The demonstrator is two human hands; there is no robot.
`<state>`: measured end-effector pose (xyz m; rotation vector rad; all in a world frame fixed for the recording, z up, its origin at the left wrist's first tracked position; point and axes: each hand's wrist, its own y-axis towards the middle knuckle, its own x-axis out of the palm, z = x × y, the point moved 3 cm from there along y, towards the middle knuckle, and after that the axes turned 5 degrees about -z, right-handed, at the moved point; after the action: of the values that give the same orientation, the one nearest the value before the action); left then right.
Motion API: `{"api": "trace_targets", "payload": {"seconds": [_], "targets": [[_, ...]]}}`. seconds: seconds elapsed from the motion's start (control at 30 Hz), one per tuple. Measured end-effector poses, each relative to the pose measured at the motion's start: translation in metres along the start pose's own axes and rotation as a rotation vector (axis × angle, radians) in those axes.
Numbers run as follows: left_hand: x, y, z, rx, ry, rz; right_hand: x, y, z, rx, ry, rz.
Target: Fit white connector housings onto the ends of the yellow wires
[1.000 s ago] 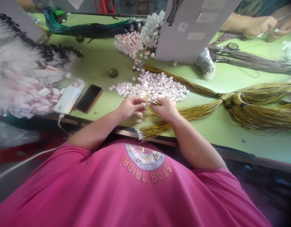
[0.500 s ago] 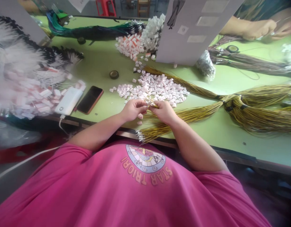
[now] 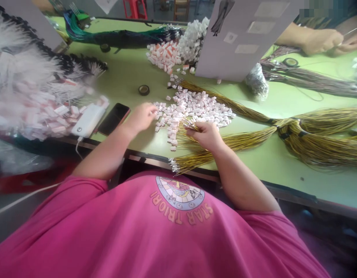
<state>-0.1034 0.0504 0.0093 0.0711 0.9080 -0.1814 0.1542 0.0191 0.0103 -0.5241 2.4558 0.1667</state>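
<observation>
Right hand (image 3: 206, 135) pinches yellow wires (image 3: 192, 125); left hand (image 3: 142, 116), fingers curled, reaches the connector pile (image 3: 196, 108), mid-frame, largely unused.

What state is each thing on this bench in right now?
Left hand: reaching into the pile, fingers curled; whether it grips anything cannot be told.
Right hand: closed on a few yellow wires, ends fanned out.
White connectors: loose, spread in a flat pile.
Yellow wire bundle: lying flat, bound with dark ties.
Phone: face up, screen dark.
Power bank: cable plugged in.
Tape roll: lying flat.
</observation>
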Motion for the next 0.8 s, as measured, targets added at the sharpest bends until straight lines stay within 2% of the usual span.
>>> {"api": "trace_targets", "payload": {"seconds": [0.03, 0.13, 0.2, 0.27, 0.37, 0.43, 0.6, 0.7, 0.8], "targets": [[-0.01, 0.006, -0.014, -0.033, 0.089, 0.063, 0.0, 0.0, -0.001, 0.039, 0.011, -0.027], [-0.021, 0.021, -0.046, -0.087, 0.154, 0.055, 0.001, -0.001, -0.004, 0.076, 0.039, -0.095], [-0.021, 0.027, -0.055, -0.117, 0.199, 0.032, 0.001, -0.001, -0.006, 0.078, 0.067, -0.103], [-0.021, 0.028, -0.054, -0.144, 0.244, 0.055, 0.001, -0.001, -0.005, 0.099, 0.09, -0.106], [-0.021, 0.02, -0.035, -0.128, 0.229, 0.11, 0.0, -0.001, -0.002, 0.126, 0.1, -0.08], [-0.015, 0.01, -0.014, -0.074, 0.086, 0.082, -0.001, 0.0, -0.001, 0.12, 0.112, -0.056], [0.031, -0.017, 0.039, 0.033, -0.586, -0.257, -0.001, -0.001, -0.002, 0.103, 0.132, -0.031], [0.054, -0.023, 0.053, 0.021, -0.862, -0.341, 0.0, -0.001, -0.004, 0.098, 0.128, -0.019], [0.065, -0.021, 0.055, -0.056, -1.051, -0.383, 0.0, -0.002, -0.003, 0.102, 0.086, 0.007]]}}
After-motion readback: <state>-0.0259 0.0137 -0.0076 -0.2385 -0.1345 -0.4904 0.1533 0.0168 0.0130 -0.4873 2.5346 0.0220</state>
